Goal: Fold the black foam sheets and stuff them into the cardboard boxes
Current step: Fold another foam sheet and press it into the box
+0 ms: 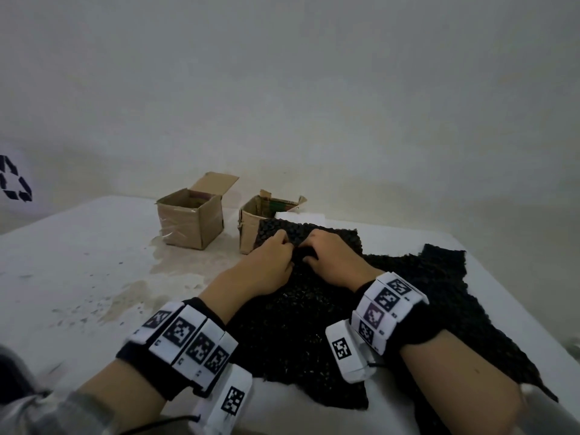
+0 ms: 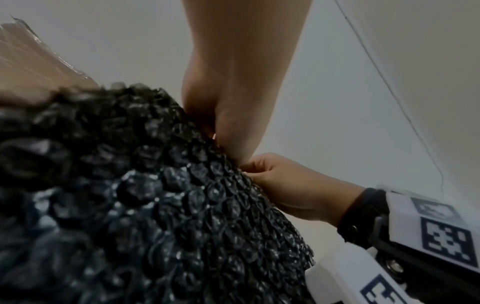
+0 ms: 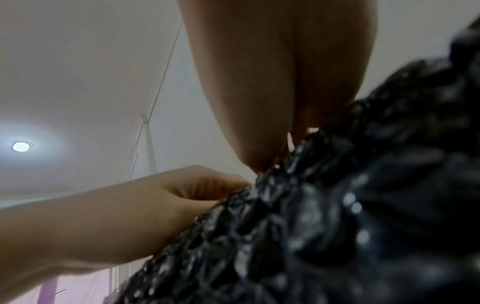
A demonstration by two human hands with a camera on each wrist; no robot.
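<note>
A black bubbly foam sheet [image 1: 292,321] lies spread on the white table [image 1: 81,262], and its far edge rises against the right cardboard box [image 1: 249,229]. My left hand [image 1: 284,244] and right hand [image 1: 310,251] sit close together at that raised part, and both pinch the sheet with curled fingers. In the left wrist view my left hand [image 2: 226,131] digs into the sheet [image 2: 155,195], with the right hand [image 2: 285,185] just beside it. In the right wrist view my right hand [image 3: 275,144] and left hand [image 3: 197,189] grip the same fold [image 3: 324,205]. A second open box [image 1: 191,221] stands to the left.
More black foam [image 1: 445,277] spreads toward the table's right edge. Stains and specks mark the table at the left [image 1: 131,296]. Both boxes stand near the far edge, by the white wall [image 1: 314,105]. A recycling sign [image 1: 14,183] shows at the far left.
</note>
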